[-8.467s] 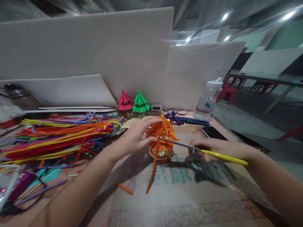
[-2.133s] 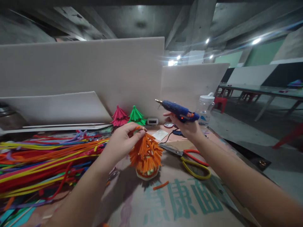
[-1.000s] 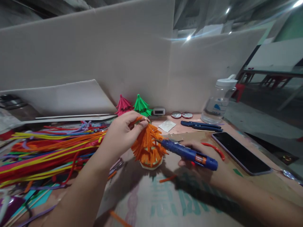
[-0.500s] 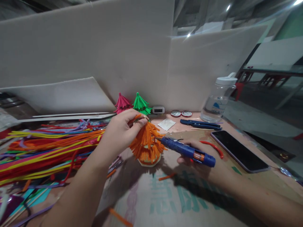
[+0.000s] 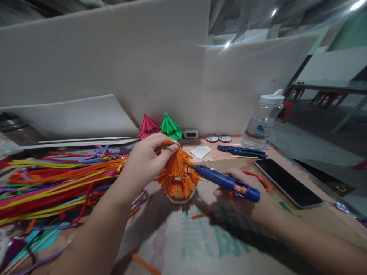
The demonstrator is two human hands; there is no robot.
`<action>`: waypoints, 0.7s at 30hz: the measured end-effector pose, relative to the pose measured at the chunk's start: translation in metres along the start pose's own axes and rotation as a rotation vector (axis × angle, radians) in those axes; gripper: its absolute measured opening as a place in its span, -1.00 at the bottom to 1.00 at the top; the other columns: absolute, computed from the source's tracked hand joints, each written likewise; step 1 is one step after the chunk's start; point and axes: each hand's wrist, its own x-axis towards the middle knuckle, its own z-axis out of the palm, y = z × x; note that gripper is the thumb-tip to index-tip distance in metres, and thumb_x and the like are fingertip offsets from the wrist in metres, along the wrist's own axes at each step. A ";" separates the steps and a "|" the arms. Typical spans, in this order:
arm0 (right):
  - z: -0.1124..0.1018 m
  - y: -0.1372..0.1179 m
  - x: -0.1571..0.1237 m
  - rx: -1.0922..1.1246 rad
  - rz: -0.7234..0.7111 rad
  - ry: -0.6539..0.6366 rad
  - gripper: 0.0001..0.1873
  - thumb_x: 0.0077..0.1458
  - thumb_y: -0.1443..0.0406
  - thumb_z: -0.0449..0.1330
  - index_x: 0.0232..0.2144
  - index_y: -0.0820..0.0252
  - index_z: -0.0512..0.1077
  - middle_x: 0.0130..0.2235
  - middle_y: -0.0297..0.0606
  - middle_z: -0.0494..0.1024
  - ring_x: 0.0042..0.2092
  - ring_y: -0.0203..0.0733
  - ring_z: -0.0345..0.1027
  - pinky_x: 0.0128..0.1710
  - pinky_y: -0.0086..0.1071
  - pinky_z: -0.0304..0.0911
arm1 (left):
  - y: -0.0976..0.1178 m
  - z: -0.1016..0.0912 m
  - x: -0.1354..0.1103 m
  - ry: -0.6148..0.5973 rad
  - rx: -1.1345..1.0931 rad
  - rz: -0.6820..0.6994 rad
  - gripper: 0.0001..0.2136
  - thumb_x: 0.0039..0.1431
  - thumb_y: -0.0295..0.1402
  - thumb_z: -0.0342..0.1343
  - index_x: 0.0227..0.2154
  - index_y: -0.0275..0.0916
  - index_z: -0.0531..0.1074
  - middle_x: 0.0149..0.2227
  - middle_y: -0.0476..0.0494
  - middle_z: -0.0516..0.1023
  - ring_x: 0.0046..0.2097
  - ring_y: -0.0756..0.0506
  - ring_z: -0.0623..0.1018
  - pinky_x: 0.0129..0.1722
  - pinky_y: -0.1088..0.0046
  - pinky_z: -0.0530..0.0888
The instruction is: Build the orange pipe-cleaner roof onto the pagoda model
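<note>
An orange pipe-cleaner tree [image 5: 177,177] stands on the cardboard sheet [image 5: 218,244] in the middle of the table. My left hand [image 5: 149,162] pinches its top, fingers closed on the tip. My right hand [image 5: 243,194] grips a blue hot-glue gun [image 5: 226,182] whose nozzle points left into the tree's orange strands. Red and yellow scissors [image 5: 258,178] lie just behind my right hand, partly hidden by it.
A heap of coloured pipe cleaners [image 5: 57,183] covers the left of the table. Pink [image 5: 147,127] and green [image 5: 171,128] finished trees stand at the back by white foam boards [image 5: 114,65]. A phone [image 5: 286,182], blue pliers [image 5: 241,151] and a water bottle [image 5: 262,122] lie right.
My right hand put down the scissors, took the glue gun, lifted it, then brought its nozzle against the tree. My left hand keeps its pinch on the top.
</note>
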 end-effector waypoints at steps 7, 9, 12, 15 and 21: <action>0.004 0.007 -0.001 -0.040 -0.031 0.011 -0.78 0.00 0.16 0.34 -0.33 0.14 0.47 -0.51 -0.35 0.56 -0.54 -0.25 0.38 -0.54 -0.42 0.24 | 0.000 0.001 0.000 0.005 0.011 -0.015 -0.80 0.24 -0.27 0.06 -0.35 -0.22 0.55 -0.32 -0.08 0.60 -0.30 -0.07 0.52 -0.25 0.44 0.42; 0.004 0.009 -0.002 -0.036 -0.022 0.003 -0.79 0.01 0.17 0.34 -0.34 0.14 0.48 -0.51 -0.36 0.55 -0.53 -0.24 0.39 -0.54 -0.42 0.24 | 0.000 0.001 0.000 0.005 0.009 -0.014 -0.80 0.24 -0.27 0.07 -0.34 -0.22 0.55 -0.32 -0.08 0.60 -0.30 -0.07 0.52 -0.24 0.44 0.43; 0.004 0.008 -0.003 -0.031 -0.031 0.005 -0.82 0.03 0.19 0.31 -0.32 0.13 0.47 -0.49 -0.35 0.57 -0.50 -0.23 0.41 -0.50 -0.42 0.27 | 0.000 0.000 0.000 0.008 0.004 -0.005 -0.80 0.24 -0.28 0.07 -0.35 -0.23 0.55 -0.32 -0.07 0.60 -0.30 -0.07 0.52 -0.24 0.45 0.43; 0.002 0.004 -0.002 -0.026 -0.025 0.011 -0.82 0.04 0.20 0.29 -0.32 0.15 0.47 -0.48 -0.33 0.58 -0.51 -0.23 0.41 -0.50 -0.40 0.28 | 0.000 0.000 0.000 0.008 0.008 0.000 -0.81 0.24 -0.28 0.07 -0.35 -0.23 0.55 -0.32 -0.07 0.60 -0.29 -0.07 0.53 -0.24 0.45 0.43; 0.001 0.004 -0.002 -0.036 -0.018 -0.003 -0.82 0.03 0.18 0.30 -0.38 0.14 0.43 -0.51 -0.33 0.55 -0.53 -0.24 0.38 -0.53 -0.42 0.24 | 0.000 0.001 0.000 0.001 0.007 -0.021 -0.79 0.24 -0.25 0.06 -0.34 -0.22 0.55 -0.30 -0.09 0.61 -0.27 -0.09 0.54 -0.22 0.43 0.44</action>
